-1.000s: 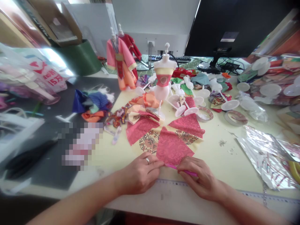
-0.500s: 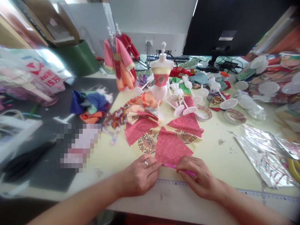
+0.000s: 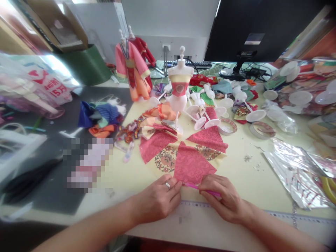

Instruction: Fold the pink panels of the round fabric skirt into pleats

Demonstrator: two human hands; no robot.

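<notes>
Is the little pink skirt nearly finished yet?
Partly. Three pink lace wedges already lie fanned over cream floral fabric. The left hand steadies the nearest wedge's edge; the right hand holds a thin pink tool there. The white mannequin wears only a bodice.

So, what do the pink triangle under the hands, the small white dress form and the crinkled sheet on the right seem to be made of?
Pink triangle: likely woven fabric, matte, with a raised lace-like pattern. Dress form: probably moulded plastic, smooth and slightly glossy white. Crinkled sheet: apparently thin clear or metallised plastic film, since it wrinkles sharply and throws bright glints.
</notes>
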